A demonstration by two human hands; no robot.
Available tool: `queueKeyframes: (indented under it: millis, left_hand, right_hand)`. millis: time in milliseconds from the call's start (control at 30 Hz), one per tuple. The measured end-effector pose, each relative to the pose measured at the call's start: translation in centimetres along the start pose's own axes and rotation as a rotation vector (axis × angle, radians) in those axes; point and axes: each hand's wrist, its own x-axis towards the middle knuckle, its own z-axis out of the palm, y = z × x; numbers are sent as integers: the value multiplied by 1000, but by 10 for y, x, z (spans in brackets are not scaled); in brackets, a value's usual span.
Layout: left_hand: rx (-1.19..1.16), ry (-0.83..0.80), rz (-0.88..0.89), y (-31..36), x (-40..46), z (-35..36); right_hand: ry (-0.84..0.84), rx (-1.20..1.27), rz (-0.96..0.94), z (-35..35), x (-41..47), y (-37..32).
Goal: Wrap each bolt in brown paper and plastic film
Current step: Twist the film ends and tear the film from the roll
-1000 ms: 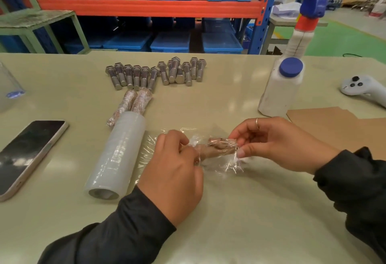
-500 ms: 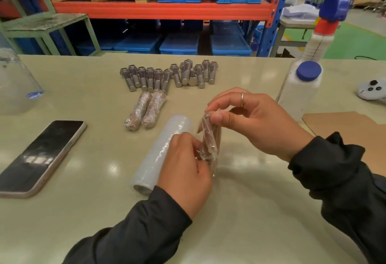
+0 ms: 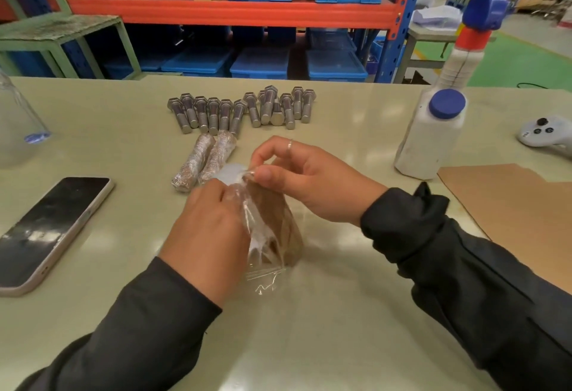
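A bolt wrapped in brown paper (image 3: 278, 229) is held up off the table, pointing toward me, with clear plastic film (image 3: 263, 276) hanging loosely round it. My left hand (image 3: 207, 229) grips its left side with curled fingers. My right hand (image 3: 297, 180) pinches the film at the bolt's far end between thumb and forefinger. Two finished wrapped bolts (image 3: 204, 161) lie side by side behind my hands. Several bare steel bolts (image 3: 241, 110) lie in a row further back. The film roll (image 3: 230, 170) is almost wholly hidden behind my hands.
A phone (image 3: 49, 229) lies at the left. A clear container (image 3: 18, 124) stands at the far left. A white bottle with a blue cap (image 3: 430, 139) stands at the right, a controller (image 3: 548, 135) beyond it, and brown paper sheets (image 3: 510, 205) lie under my right arm.
The wrapped bolt has been lifted from flat on the table and turned end-on toward me. My right hand shifted to pinching the film at its far end. The camera moved closer.
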Motion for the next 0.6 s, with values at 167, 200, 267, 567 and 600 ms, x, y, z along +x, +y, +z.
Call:
queueKeyframes:
  millis: [167,200,267,567,600]
  left_hand:
    - [76,-11,-175,-17,-8,3]
    - [84,-26,-216,-19,-9,2]
    - [32,-64,-270,-25,-8,1]
    - [-403,-160,-421,-63,2,-11]
    - [-426,-136,-441,-66,2,-12]
  right_hand:
    - [-51,-183,26,12,26,-5]
    - [-73,-213,30,14,30,-6]
    - [-124,-264,46,15,35,-10]
    - [-288,-317,67,9,42,-16]
    - [-306,-322,72,9,43,-17]
